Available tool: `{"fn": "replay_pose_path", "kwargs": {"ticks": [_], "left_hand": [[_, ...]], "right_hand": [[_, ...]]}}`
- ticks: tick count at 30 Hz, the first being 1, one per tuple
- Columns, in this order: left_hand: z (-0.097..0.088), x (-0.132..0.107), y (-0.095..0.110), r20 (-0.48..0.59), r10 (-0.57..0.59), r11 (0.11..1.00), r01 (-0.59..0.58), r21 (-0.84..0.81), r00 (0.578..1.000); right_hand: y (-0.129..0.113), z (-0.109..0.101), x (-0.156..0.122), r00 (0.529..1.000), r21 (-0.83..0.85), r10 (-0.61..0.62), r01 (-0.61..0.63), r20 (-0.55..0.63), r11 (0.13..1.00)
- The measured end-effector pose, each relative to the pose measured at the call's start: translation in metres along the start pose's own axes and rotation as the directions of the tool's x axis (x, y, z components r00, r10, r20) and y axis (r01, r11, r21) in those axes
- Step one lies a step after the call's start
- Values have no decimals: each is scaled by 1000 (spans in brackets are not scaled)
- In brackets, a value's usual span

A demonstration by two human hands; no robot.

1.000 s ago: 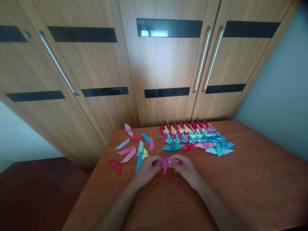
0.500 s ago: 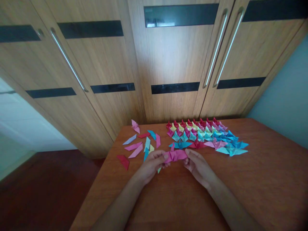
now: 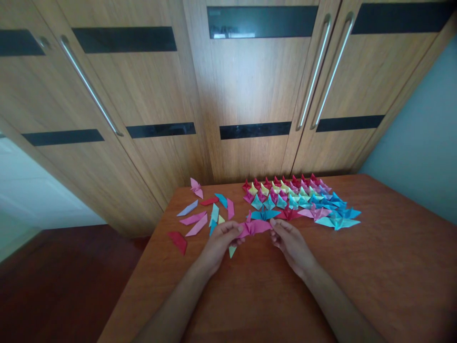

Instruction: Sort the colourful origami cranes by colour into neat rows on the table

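A magenta origami crane [image 3: 254, 227] is stretched between my two hands above the table, its wings spread sideways. My left hand [image 3: 224, 238] pinches one wing between thumb and fingers. The tip of the other wing is pinched by my right hand [image 3: 287, 237]. Just beyond the crane lie a blue paper crane [image 3: 264, 214] and a red one [image 3: 288, 213]. A pale green folded paper piece [image 3: 232, 251] pokes out beneath my left hand, partly hidden by it.
Rows of colourful paper cranes [image 3: 293, 195] stand at the back right of the wooden table [image 3: 257, 300]. Several flat folded strips [image 3: 196, 225] lie scattered at the left, with a pink crane [image 3: 196, 187] behind them. A wooden wardrobe [image 3: 250, 85] rises beyond the table.
The crane's wings are drawn out straighter and its folded middle shows more clearly. Both hands keep hold of it. The whole view has shifted slightly, so things sit a little further left.
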State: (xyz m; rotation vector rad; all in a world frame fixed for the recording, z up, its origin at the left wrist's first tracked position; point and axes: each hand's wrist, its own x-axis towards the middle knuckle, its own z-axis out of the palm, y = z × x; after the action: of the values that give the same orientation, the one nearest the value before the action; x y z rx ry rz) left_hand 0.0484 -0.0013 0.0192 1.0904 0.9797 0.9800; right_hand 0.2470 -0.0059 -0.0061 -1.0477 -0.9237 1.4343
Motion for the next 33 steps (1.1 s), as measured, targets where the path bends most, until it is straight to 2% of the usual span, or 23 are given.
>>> {"fn": "replay_pose_path", "kwargs": {"ticks": [4, 6, 8, 11, 13, 20, 26, 30, 33], "left_hand": [[1, 2, -1, -99, 56, 975, -33, 219, 993], [1, 4, -3, -105, 103, 947, -65, 313, 989], [1, 5, -5, -84, 146, 918, -103, 383, 986], [2, 6, -9, -29, 187, 882, -154, 445, 982], [2, 6, -12, 6, 202, 868, -182, 461, 979], [2, 5, -22, 94, 197, 865, -218, 452, 976], [5, 5, -21, 76, 164, 889, -180, 420, 984], [6, 7, -20, 51, 136, 912, -145, 383, 989], [6, 6, -19, 47, 140, 922, -147, 357, 989]], "right_hand": [[-1, 1, 0, 972, -207, -191, 160, -137, 965], [-3, 2, -3, 952, -297, -273, 224, -136, 928], [-4, 5, -7, 944, -391, -327, 286, -41, 875], [-2, 9, -14, 913, -545, -381, 396, 147, 739], [2, 10, -15, 892, -635, -405, 433, 200, 640], [13, 8, -10, 848, -787, -474, 453, 237, 418], [9, -1, -7, 821, -868, -548, 383, 162, 317], [1, -18, -8, 789, -921, -606, 306, 105, 240], [-7, -41, -11, 757, -964, -645, 237, 103, 124]]}}
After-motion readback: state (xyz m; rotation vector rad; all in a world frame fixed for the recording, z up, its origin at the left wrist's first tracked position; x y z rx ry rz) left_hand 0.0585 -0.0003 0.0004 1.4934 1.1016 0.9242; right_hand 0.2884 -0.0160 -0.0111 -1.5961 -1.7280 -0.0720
